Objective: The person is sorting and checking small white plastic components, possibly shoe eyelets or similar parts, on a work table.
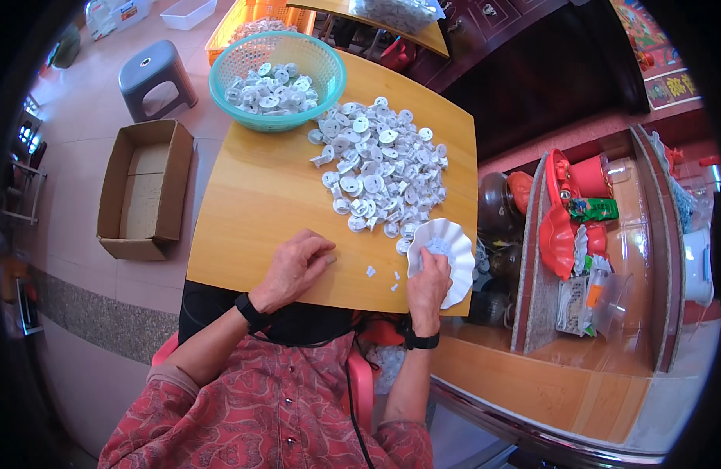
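Note:
My right hand [428, 288] reaches into a white scalloped dish [459, 275] at the table's right front corner. Its fingers are closed together among small pale plastic pieces [436, 245]; what they grip, if anything, is hidden. My left hand [299, 268] is over the front middle of the table with its fingers curled in and the thumb close to them; anything in them is too small to make out. Between my hands lie a few loose pale bits [371, 271]. Beyond them spreads a heap of white round plastic parts [388, 168].
A turquoise basket [229, 105] holding similar white parts stands at the wooden table's [255, 180] far left. On the floor to the left are an open cardboard box [173, 184] and a grey stool [148, 70]. A shelf with red items [556, 234] flanks the right side.

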`<state>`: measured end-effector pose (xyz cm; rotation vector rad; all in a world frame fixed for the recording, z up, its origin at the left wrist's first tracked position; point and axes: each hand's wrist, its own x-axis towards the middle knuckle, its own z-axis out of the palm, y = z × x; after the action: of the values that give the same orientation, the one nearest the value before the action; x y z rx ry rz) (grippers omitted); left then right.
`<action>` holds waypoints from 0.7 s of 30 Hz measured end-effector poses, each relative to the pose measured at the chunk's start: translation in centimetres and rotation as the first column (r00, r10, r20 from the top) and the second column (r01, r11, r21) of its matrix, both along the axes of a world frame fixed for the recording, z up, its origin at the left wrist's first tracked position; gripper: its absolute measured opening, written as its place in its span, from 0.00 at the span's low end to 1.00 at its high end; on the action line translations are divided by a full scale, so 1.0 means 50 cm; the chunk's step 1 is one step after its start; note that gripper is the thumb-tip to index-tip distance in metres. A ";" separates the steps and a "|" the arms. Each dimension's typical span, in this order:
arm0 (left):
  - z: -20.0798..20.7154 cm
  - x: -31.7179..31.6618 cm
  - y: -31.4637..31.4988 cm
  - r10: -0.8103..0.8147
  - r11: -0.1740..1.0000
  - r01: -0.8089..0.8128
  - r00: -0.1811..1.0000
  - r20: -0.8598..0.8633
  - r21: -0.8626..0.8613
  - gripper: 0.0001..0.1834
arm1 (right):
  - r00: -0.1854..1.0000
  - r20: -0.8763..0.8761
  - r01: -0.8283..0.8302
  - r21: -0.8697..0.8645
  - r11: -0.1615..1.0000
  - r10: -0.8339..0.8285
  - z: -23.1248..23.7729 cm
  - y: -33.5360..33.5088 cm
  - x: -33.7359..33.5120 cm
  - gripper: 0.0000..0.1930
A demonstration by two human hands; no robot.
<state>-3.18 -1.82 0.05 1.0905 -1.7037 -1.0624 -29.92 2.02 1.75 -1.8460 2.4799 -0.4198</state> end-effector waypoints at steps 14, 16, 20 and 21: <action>-0.018 -0.001 -0.002 0.002 0.999 -0.002 1.000 0.006 -0.051 0.09 | 0.999 0.052 -0.014 -0.056 0.998 0.017 0.006 0.026 -0.002 0.20; -0.017 0.000 -0.002 0.004 0.998 -0.003 1.000 0.012 -0.063 0.09 | 0.997 0.058 -0.038 -0.076 0.996 0.043 0.016 0.028 0.006 0.19; -0.019 0.000 -0.001 0.000 0.999 0.000 1.000 0.007 -0.052 0.09 | 0.903 0.409 -0.058 -0.190 0.980 0.132 0.042 0.035 0.026 0.15; -0.021 0.000 -0.001 0.001 0.999 -0.001 1.000 -0.001 -0.049 0.09 | 0.882 0.450 -0.049 -0.207 0.977 0.140 0.046 0.036 0.029 0.13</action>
<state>-3.20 -1.89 -1.01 1.0598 -1.7197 -1.0144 -28.46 3.84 4.06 -1.6634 2.0771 -0.9936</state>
